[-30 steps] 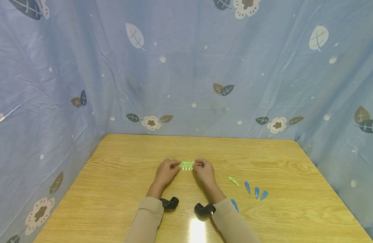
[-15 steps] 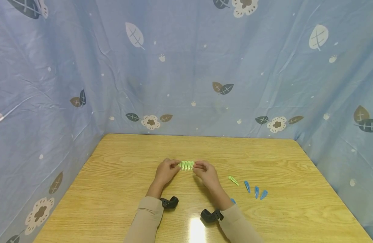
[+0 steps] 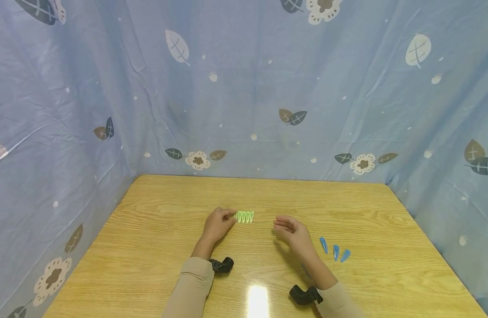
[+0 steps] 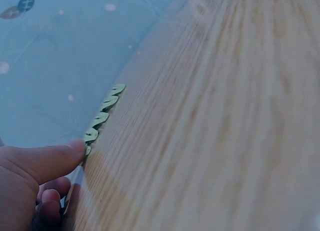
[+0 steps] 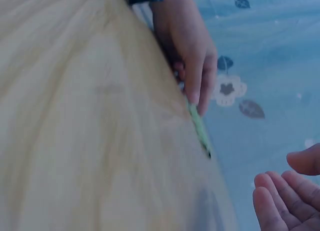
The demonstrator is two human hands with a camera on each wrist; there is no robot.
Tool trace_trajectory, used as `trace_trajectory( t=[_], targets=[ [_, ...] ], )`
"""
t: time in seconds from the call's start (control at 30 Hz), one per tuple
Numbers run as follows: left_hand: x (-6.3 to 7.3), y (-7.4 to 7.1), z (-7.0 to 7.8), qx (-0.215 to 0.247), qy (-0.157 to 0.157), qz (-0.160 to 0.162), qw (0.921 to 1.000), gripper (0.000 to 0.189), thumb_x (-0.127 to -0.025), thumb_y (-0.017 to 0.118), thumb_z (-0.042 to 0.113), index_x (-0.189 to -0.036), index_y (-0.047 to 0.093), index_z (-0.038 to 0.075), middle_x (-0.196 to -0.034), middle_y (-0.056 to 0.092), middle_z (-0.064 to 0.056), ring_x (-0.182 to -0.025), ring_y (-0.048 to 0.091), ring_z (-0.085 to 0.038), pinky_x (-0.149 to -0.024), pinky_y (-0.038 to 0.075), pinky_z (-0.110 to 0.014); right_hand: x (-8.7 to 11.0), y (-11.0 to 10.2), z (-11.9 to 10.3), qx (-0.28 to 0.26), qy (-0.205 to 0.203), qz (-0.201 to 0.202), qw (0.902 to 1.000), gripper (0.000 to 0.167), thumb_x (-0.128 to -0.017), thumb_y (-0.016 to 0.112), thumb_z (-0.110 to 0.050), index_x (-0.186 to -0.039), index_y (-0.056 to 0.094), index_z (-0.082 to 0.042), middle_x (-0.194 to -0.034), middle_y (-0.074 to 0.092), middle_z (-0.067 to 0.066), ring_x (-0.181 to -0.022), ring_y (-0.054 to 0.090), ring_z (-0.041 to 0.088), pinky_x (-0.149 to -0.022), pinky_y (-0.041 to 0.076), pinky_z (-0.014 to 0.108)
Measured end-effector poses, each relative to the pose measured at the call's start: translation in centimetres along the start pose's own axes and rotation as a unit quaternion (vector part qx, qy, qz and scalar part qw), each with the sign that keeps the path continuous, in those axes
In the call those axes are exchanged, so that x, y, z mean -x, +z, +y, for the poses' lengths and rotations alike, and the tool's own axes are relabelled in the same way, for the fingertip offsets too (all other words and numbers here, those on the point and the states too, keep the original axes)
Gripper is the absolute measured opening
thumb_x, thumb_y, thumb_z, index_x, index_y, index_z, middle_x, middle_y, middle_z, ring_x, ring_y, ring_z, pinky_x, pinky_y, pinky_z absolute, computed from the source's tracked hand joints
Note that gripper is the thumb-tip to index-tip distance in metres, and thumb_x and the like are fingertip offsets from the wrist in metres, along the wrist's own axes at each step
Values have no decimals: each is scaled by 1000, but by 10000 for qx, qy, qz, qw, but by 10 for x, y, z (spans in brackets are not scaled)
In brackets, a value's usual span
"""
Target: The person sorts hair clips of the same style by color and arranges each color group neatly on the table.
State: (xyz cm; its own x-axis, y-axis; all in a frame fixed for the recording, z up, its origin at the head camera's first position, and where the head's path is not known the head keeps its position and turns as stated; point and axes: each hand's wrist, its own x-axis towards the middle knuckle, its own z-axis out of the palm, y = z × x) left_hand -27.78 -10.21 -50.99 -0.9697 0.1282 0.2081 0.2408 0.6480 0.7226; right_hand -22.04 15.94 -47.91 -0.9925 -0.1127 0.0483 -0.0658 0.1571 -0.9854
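Observation:
A row of several light green snap hair clips (image 3: 247, 217) lies side by side at the middle of the table. My left hand (image 3: 217, 226) stays at the row's left end, thumb and finger pinching the end clip. In the left wrist view the thumb tip covers part of that green hair clip (image 4: 88, 150). To the right of the row, my right hand (image 3: 294, 235) is apart from the clips, its fingers loosely bent and nothing between them. The right wrist view shows its fingers (image 5: 272, 201) spread from the thumb.
Three blue hair clips (image 3: 336, 252) lie on the wooden table (image 3: 387, 221) right of my right hand. Another blue clip (image 3: 305, 270) is mostly hidden by the right forearm. A patterned blue cloth (image 3: 244, 88) encloses the table's back and sides.
My right hand has left the row's right end and moved right and toward me. It now hides the loose green hair clip seen earlier. The left hand and the row have stayed put.

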Motion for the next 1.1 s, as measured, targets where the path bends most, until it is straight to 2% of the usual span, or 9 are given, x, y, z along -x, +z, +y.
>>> trace_trajectory(
  t=[0.2,0.43,0.6,0.83,1.1],
  targets=[
    [0,1,0,-42,-28,-57,10000,28,-87,72,21,-113,72,11,-84,54,0,-72,46,-13,-66,42,-31,11,-30,11,39,-52,56,10000,40,-93,63,-9,-127,53,9,-124,56,25,-112,58,33,-85,50,23],
    [-1,0,1,-34,20,-34,10000,27,-87,71,20,-113,72,11,-83,54,0,-72,47,-14,-65,42,-31,14,-58,17,669,-368,422,9962,34,-94,59,-4,-124,53,11,-121,57,27,-109,60,31,-84,46,14],
    [-2,0,1,-26,-29,-32,10000,27,-88,71,20,-113,72,11,-84,54,0,-73,47,-14,-66,43,-31,13,-68,13,1178,-183,423,9920,35,-95,58,-5,-127,53,8,-122,58,23,-112,56,35,-85,42,11],
    [-3,0,-1,-35,-78,-26,10000,27,-88,71,20,-113,72,12,-84,54,0,-74,48,-14,-67,43,-31,13,-70,15,1786,95,465,9828,33,-93,59,0,-125,55,7,-117,62,20,-108,58,35,-88,50,29],
    [-2,0,-1,-62,-43,-20,10000,27,-87,71,21,-113,72,12,-84,54,0,-73,47,-14,-66,43,-31,13,-65,19,2453,-26,506,9681,31,-89,60,7,-120,59,7,-112,64,18,-104,60,33,-88,50,39]
  ],
)
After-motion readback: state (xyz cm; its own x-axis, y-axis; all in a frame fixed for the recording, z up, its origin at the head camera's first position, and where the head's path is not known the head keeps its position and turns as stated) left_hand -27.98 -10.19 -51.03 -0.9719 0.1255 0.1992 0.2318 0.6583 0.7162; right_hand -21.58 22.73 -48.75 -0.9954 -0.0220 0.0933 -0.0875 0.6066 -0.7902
